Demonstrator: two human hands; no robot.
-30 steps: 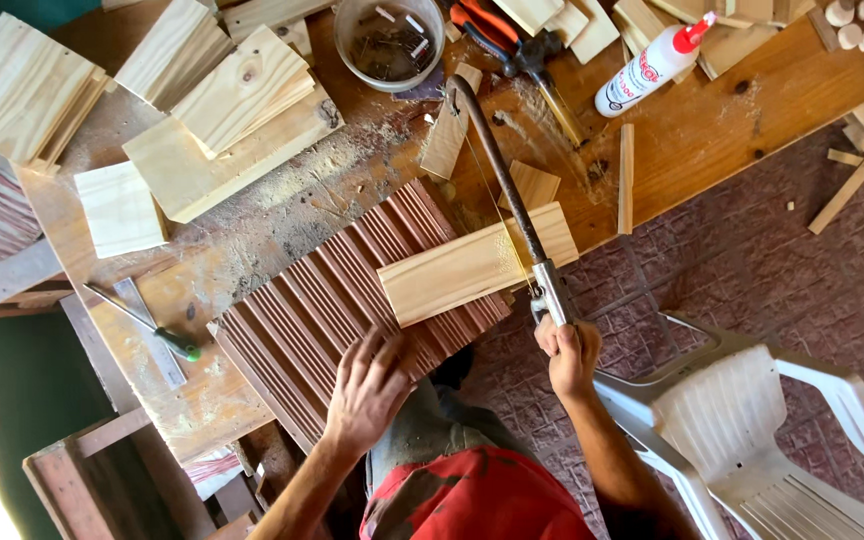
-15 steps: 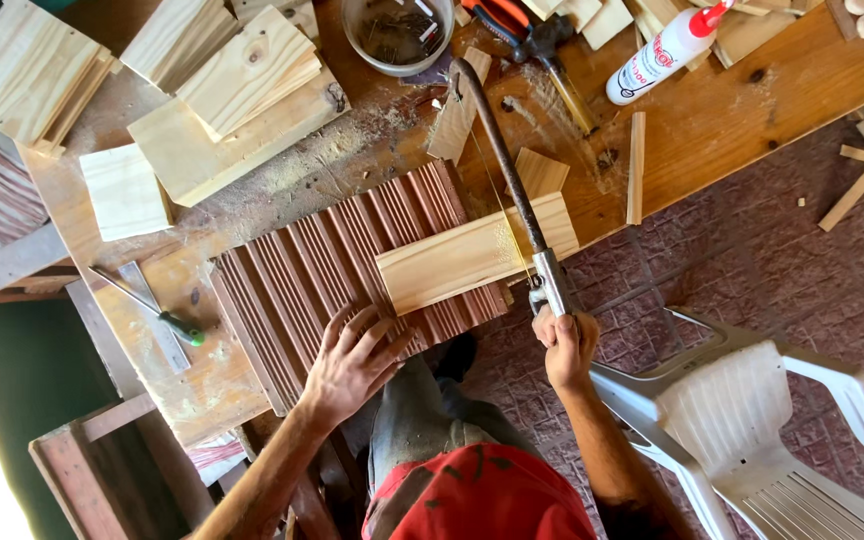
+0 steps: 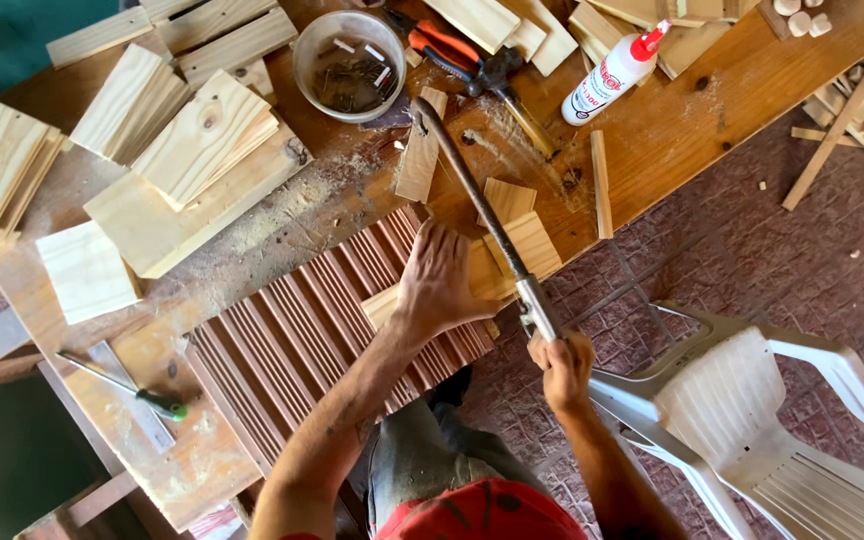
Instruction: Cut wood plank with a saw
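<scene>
On the left of the workbench (image 3: 652, 150) lie stacks of boards (image 3: 202, 140), one square board (image 3: 85, 270) apart from them, and near the bench edge a screwdriver (image 3: 122, 385) with a green handle beside a metal strip. In the middle a ribbed panel (image 3: 292, 340) rests partly over the edge, and a plank (image 3: 512, 250) lies across it. The left hand (image 3: 439, 280) is spread flat on the plank and presses it down; the fingers are wide, they grip nothing. The right hand (image 3: 564, 365) is closed around the handle of a hacksaw (image 3: 472, 190), whose frame runs from the hand up across the plank toward the bowl. The left hand is just beside the saw line, so I judge that if the blade jumps out of its cut, it can strike the thumb or the fingers. The panel hangs over the edge and only the hand holds the plank, so a strong stroke can make both slide or tilt, and the cut goes crooked. Sawdust on the bench makes such a slide easier. Behind, a round bowl (image 3: 304, 70) holds small dark pieces, probably nails or screws; I cannot tell exactly. To its right lie pliers (image 3: 452, 48) with orange handles, and a white glue bottle (image 3: 614, 72) with a red cap lies tilted; its contents do not show. A white plastic chair (image 3: 752, 420) stands on the brick floor at the right.
</scene>
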